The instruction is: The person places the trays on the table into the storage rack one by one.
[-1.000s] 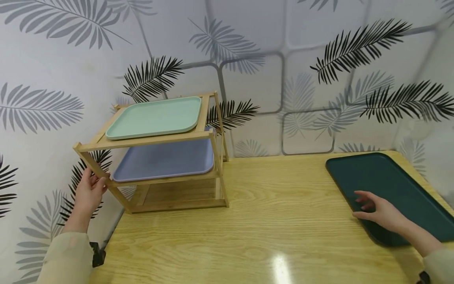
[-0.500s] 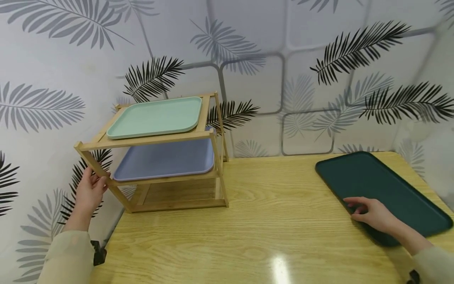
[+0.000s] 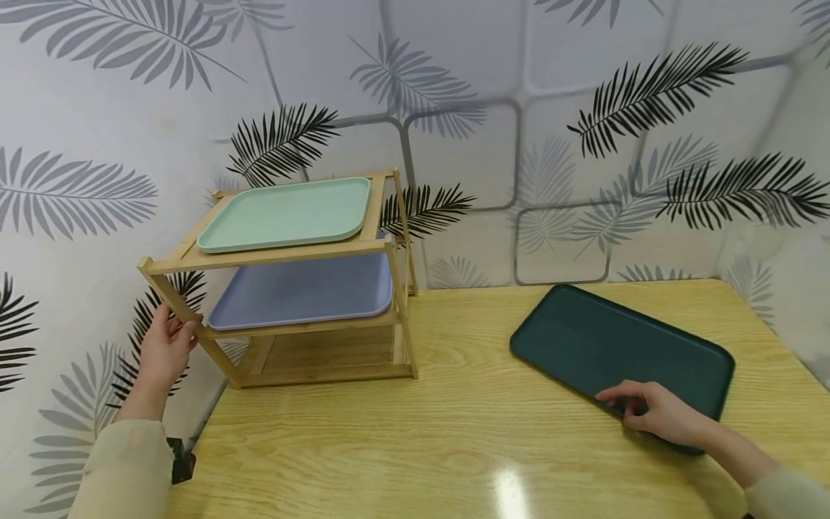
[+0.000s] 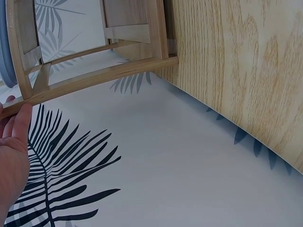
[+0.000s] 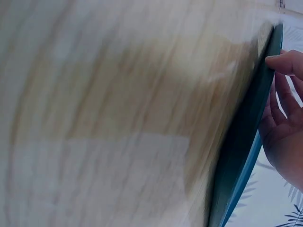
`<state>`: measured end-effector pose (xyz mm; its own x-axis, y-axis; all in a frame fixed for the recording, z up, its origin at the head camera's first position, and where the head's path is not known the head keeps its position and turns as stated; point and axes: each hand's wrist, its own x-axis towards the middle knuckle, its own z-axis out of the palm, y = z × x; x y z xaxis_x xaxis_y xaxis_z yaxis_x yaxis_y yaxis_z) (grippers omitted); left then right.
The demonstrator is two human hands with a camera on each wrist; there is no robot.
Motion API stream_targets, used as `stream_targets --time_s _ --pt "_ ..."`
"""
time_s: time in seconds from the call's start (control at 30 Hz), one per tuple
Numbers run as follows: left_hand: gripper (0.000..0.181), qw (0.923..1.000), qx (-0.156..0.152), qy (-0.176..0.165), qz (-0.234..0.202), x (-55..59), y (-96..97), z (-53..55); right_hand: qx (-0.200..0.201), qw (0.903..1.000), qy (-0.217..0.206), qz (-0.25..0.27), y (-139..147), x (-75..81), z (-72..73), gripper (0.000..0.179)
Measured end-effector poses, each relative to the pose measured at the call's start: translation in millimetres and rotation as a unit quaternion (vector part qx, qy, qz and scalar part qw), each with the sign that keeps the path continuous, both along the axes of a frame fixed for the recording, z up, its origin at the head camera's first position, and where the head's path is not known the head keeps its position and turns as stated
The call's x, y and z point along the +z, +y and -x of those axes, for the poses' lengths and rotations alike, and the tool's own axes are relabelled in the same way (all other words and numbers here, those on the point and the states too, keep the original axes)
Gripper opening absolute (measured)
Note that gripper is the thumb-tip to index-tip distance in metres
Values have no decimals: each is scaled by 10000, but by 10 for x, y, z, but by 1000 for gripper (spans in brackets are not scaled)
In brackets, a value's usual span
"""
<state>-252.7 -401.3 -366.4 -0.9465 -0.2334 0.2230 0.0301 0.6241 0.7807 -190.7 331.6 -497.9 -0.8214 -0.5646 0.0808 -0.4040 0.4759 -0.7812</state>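
Observation:
At the left of the head view stands a wooden rack with shelves. My left hand holds its front left post, thumb and fingers around the wood in the left wrist view. A mint green tray lies on the top shelf and a lavender-blue tray on the one below. To the right, my right hand pinches the near long edge of a dark green tray. In the right wrist view the thumb is at the outside of the tray's rim, the fingers on its other side.
The wood-grain table runs up to a wall with a leaf pattern behind it. Another stretch of that wall is close beside my left arm. The rack's bottom shelf shows bare boards.
The dark green tray has moved left and turned so its long side runs more across the table, my right hand moving left with it. My left hand and the rack have stayed put.

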Motion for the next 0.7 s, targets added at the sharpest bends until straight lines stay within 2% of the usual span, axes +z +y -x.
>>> stream_targets --time_s 0.23,0.37,0.43,0.53,0.6,0.7 --pt "46 9998 -109 100 107 -18 -38 -8 727 9965 23 420 -38 -12 -29 46" --pt "44 9998 -112 122 133 -24 -46 -10 640 9971 99 407 -11 -9 -51 40" --pt "45 9998 -114 92 117 -26 -37 -11 282 9985 237 393 33 9 -74 36" --pt "45 9998 -158 68 62 -30 -24 -14 -696 9957 524 307 158 57 -113 37" --pt "45 9998 -178 63 72 -39 -20 -14 -1526 9864 610 37 283 102 -130 40" --pt "44 9997 -183 104 98 -46 -23 -13 -2526 9641 580 -569 510 142 -132 46"
